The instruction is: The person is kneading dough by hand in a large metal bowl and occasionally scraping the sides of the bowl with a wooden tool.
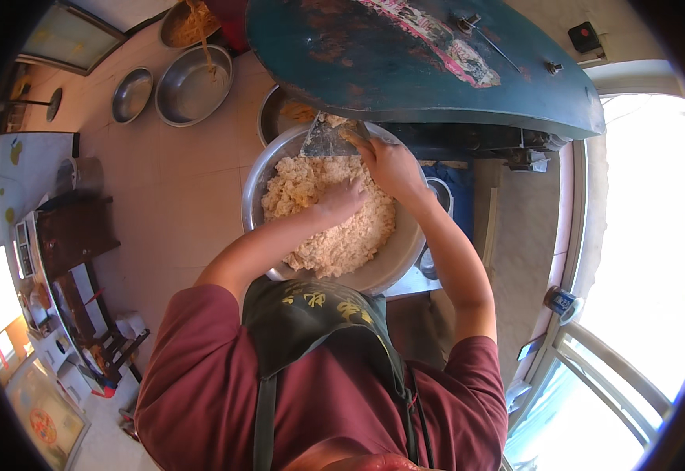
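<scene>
A large metal basin (pixel 254 184) full of pale, crumbly dough (pixel 331 247) stands in front of me. My left hand (pixel 342 201) is down in the dough at the middle of the basin, palm downward, its fingertips blurred and partly sunk in the crumbs. Over the basin's far rim, my right hand (pixel 391 167) has its fingers bent around the right edge of a flour-dusted flat metal piece (pixel 325 144). Bits of dough lie on top of that piece, just under the machine. Whether it is fixed to the machine, I cannot tell.
A big teal machine housing (pixel 429 67) overhangs the basin's far side. Metal bowls (pixel 193 93) sit on the tiled floor at the far left, one with orange shreds. A dark wooden stand (pixel 79 231) is at left; a bright doorway (pixel 649 196) lies to the right.
</scene>
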Motion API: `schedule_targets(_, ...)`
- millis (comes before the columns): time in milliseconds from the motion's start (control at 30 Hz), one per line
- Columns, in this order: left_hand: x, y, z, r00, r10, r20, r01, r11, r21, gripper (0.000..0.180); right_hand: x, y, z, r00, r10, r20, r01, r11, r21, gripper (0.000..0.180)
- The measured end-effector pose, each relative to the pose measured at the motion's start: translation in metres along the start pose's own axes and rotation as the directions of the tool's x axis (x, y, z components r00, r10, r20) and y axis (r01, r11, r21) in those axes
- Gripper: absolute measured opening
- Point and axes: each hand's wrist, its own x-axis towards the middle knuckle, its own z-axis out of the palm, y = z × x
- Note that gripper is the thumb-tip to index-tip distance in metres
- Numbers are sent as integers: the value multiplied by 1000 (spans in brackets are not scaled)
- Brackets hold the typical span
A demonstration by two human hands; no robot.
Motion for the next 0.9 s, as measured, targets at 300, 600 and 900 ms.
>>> schedule_targets(300,-17,-13,-11,965,-261,-22,236,902,-361,30,10,-28,-4,999,35,-22,-36,999,-24,38)
schedule_targets(600,-28,-19,-16,980,-176,91,188,971,-144,45,11,-32,19,997,52,-59,-55,996,-63,38)
schedule_targets(900,-18,-33,-11,973,-224,-57,215,967,-133,53,28,-22,33,992,82,-98,-90,992,-84,35)
